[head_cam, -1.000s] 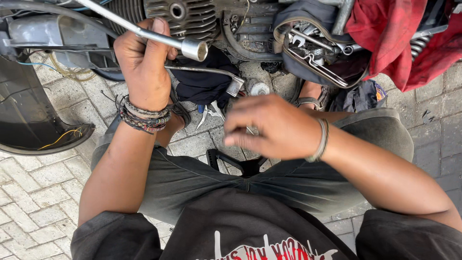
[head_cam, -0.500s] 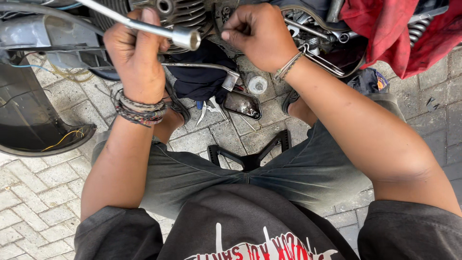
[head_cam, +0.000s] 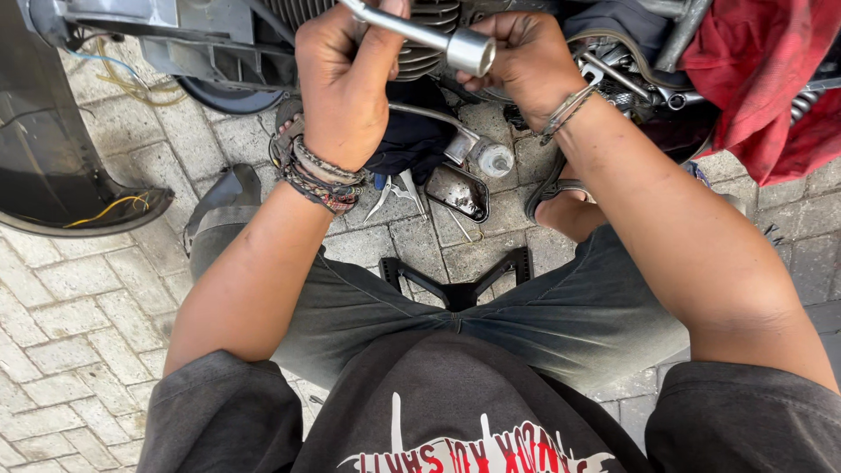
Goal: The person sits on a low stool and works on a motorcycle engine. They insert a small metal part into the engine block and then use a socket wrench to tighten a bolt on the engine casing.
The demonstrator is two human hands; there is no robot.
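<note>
My left hand (head_cam: pixel 346 83) is closed around the shaft of a long chrome socket wrench (head_cam: pixel 420 33), whose socket end (head_cam: pixel 470 51) points to the right. My right hand (head_cam: pixel 521 57) is closed just behind that socket end, against the finned motorcycle engine (head_cam: pixel 429 22). Whether it grips a small part there is hidden by the fingers. Bead bracelets sit on my left wrist, a thin band on the right.
On the paving lie pliers (head_cam: pixel 394 193), a small mirror (head_cam: pixel 455 193), a dark cloth (head_cam: pixel 412 131) and a small clear cap (head_cam: pixel 495 160). A black fairing (head_cam: pixel 53 166) with yellow wires lies at left. A red cloth (head_cam: pixel 753 70) hangs at right.
My right hand rose from my knee to the engine and now sits beside the socket end. My left hand kept hold of the wrench and shifted right.
</note>
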